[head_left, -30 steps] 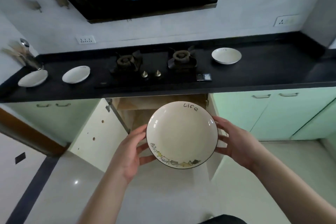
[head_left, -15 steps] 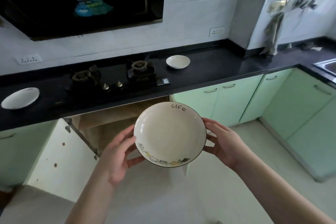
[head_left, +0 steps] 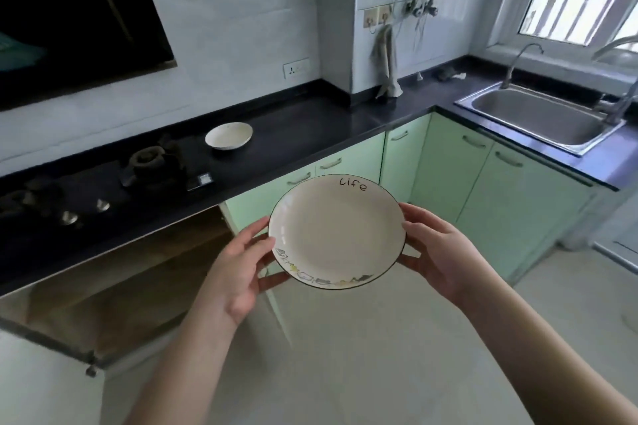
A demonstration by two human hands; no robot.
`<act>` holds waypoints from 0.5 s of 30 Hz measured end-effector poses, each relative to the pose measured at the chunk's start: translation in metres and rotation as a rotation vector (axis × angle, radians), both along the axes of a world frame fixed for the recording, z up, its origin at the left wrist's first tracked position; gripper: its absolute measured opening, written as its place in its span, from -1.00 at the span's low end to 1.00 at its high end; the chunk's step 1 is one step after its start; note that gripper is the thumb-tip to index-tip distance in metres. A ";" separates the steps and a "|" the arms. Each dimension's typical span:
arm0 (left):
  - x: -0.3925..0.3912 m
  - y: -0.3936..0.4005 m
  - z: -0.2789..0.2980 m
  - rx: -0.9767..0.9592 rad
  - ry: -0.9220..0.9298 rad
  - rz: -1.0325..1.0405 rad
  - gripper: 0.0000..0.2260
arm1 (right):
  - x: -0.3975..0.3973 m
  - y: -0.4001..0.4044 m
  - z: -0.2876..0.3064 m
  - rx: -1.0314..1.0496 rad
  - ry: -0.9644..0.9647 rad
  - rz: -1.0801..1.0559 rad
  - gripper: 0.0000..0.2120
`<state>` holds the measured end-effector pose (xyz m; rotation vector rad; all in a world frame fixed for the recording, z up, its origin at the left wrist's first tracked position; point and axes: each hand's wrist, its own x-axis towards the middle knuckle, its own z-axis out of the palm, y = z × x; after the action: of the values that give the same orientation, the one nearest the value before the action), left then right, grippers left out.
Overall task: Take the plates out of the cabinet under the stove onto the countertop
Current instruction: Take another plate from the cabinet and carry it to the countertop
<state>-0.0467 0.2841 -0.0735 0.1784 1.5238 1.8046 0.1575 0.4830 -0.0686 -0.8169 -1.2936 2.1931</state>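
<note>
I hold a white plate (head_left: 336, 235) with a dark rim, the word "life" and small drawings along its near edge, level in front of me above the floor. My left hand (head_left: 238, 269) grips its left edge and my right hand (head_left: 440, 252) grips its right edge, thumbs on top. A second white plate (head_left: 229, 136) rests on the black countertop (head_left: 310, 128) just right of the gas stove (head_left: 148, 166). The cabinet under the stove (head_left: 114, 272) stands open at the left; I see no plates inside from here.
The open cabinet door (head_left: 48, 386) juts out at lower left. Pale green cabinets (head_left: 448, 162) run under the counter round the corner to a steel sink (head_left: 538, 117) with a tap. A cloth (head_left: 386, 59) hangs on the wall. The tiled floor (head_left: 345, 355) lies below my hands.
My view has swung to the right; the two plates at the counter's left end have left the frame and the sink corner has come in. Both hands keep the same hold on the plate.
</note>
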 end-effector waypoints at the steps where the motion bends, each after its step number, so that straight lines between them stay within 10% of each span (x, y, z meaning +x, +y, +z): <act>1: 0.007 0.019 0.000 -0.005 0.000 -0.019 -0.69 | 0.012 0.016 -0.001 0.001 0.004 -0.019 -0.66; 15: 0.043 0.166 0.002 -0.028 0.002 -0.066 -0.69 | 0.046 0.157 -0.016 0.009 0.029 -0.095 -0.69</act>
<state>-0.0033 0.4497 -0.0719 0.2150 1.5262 1.7314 0.2039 0.6404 -0.0844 -0.8233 -1.2248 2.1161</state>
